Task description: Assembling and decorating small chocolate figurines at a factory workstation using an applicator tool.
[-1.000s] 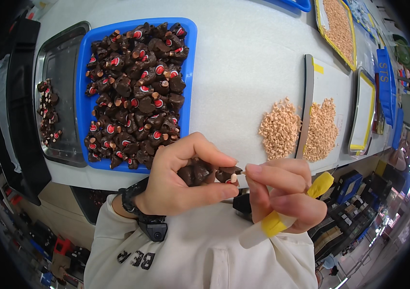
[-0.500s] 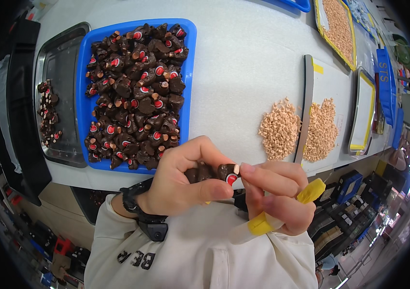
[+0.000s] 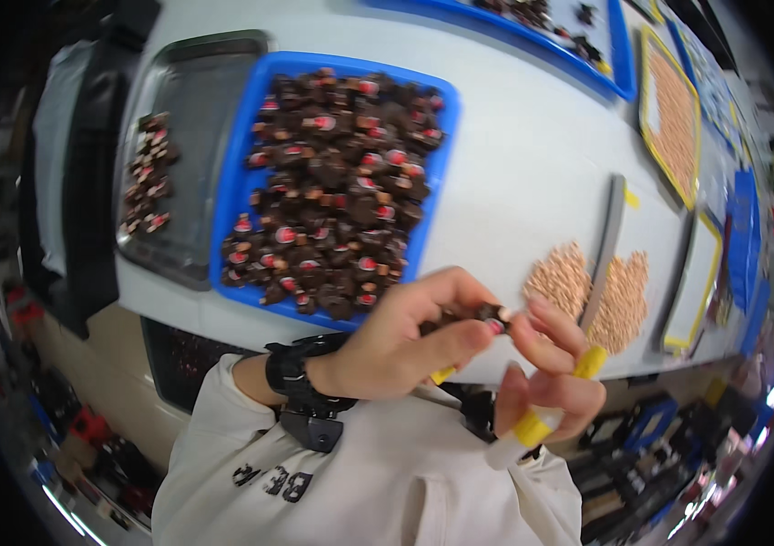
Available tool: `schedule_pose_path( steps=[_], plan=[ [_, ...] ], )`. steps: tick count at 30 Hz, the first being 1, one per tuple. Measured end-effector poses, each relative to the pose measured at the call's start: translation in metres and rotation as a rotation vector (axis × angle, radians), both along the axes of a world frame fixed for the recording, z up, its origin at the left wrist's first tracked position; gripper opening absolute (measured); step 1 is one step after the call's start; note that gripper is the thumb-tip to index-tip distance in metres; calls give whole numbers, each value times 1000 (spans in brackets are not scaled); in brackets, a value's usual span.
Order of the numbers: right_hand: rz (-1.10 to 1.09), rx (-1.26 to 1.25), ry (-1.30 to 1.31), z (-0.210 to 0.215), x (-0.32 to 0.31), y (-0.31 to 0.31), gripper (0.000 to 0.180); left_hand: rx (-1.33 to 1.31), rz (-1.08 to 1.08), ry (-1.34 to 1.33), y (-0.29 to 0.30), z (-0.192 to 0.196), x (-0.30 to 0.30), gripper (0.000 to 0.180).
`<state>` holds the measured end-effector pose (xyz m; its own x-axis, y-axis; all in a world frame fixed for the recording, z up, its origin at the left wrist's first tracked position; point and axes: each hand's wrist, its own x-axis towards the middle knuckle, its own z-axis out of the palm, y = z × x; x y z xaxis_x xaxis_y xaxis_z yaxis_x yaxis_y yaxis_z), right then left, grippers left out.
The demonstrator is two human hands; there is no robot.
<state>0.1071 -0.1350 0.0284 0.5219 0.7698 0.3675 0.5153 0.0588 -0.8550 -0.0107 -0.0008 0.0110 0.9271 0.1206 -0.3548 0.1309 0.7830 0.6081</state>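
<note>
My left hand is closed round small dark brown moulded pieces. One of them, a brown figure part with a red-and-white mark and a pale tip, sticks out between thumb and forefinger. Right beside that tip are the fingertips of my right hand; blur hides whether they touch it. The curled lower fingers of that hand grip a white tube with yellow bands. Left of my hands, a blue tray holds many similar brown parts. Small beige pieces lie heaped to the right, with a second heap beyond a grey strip.
A metal tray with some brown and pale pieces stands at the left. The grey strip stands between the heaps. Farther back are another blue tray and a yellow-edged tray of beige pieces. Shelving lies beneath the table's right side.
The whole view has swung, so trays and heaps sit farther right and mostly lower. Both hands stay together at the brown part, and the tube remains in my right hand.
</note>
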Motion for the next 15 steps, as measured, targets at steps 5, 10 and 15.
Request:
schedule_pose_path(
  steps=[5, 10, 15],
  plan=[
    [39, 273, -36, 0, 6, -4, 24, 915, 512, 298, 42, 33, -39, 25],
    [50, 189, -13, -3, 7, -8, 24, 1398, 569, 853, 99, 47, -63, 23],
    [68, 266, -57, 7, -2, 5, 28, 730, 268, -176, 38, 50, -46, 31]
  ],
)
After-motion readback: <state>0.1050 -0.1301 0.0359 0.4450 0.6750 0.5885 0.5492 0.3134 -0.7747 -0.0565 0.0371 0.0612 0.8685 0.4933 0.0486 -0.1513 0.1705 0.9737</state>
